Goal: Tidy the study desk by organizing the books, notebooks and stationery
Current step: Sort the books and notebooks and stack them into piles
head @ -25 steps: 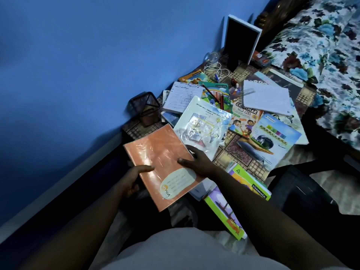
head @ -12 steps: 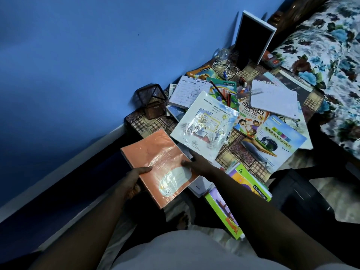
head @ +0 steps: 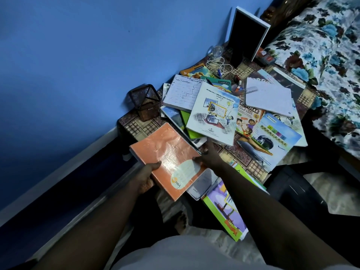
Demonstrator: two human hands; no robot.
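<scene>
Orange notebook [head: 167,152] between left hand [head: 147,178] and right hand [head: 211,158], over desk [head: 134,123] corner.

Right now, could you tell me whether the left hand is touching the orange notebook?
Touching. The head view shows the left hand gripping the orange notebook, thumb pressed on its cover.

We see only the thumb of the left hand [head: 148,178] over the orange notebook [head: 171,158], its fingers hidden beneath; dimness masks how the right hand [head: 209,159] lies at the cover's far edge. The white textbook [head: 214,114] covers most of a green book [head: 188,123], the handwritten page [head: 183,92] is too small to read, and the floral bedspread [head: 327,65] runs off the right edge.
</scene>
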